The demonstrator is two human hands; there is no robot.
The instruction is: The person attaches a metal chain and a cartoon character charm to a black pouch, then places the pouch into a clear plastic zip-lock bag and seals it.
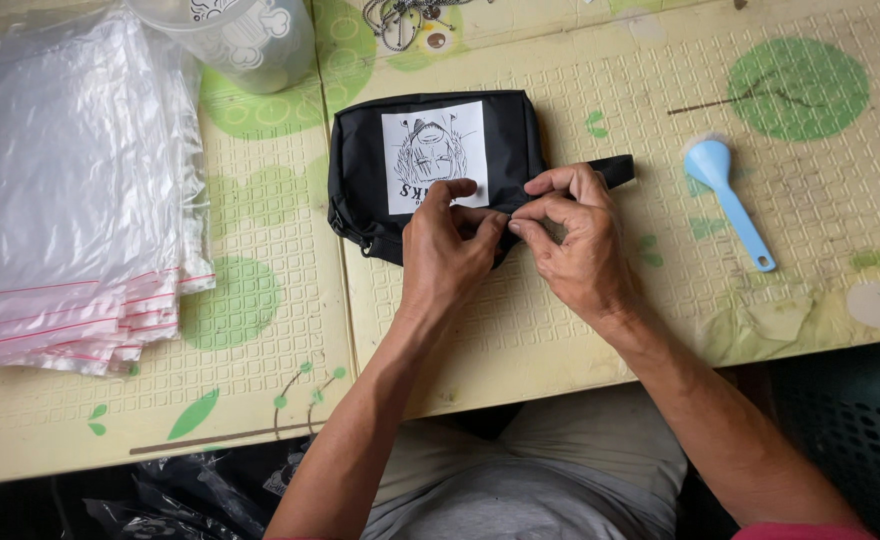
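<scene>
The bench (560,330) fills most of the frame, covered by pale yellow foam mats printed with green circles and leaves; a seam between two mats runs down just left of centre.

At the upper left lies a thick stack of clear plastic bags (65,180) with red zip strips along their lower edges, well apart from the hands.

In the upper middle sits the black pouch (370,170), flat on the mat, with a white square print of a drawn figure on its face. A short black strap (617,170) sticks out from its right side. The lower right part of the pouch is hidden behind the hands.

The left hand (447,245) rests on the pouch's lower edge, fingers curled, thumb and forefinger pinched on the fabric beside the print. The right hand (575,240) meets it from the right, its fingertips pinched closed on the same edge, touching the left hand's fingers. What small part they grip there cannot be made out.

At the top edge, left of centre, stands a clear plastic cup (245,40) with a black and white print, just above the pouch. A light blue plastic spoon (730,200) lies at the right, apart from the hands. A tangle of metal chain (400,20) lies at the top edge, near the cup.
</scene>
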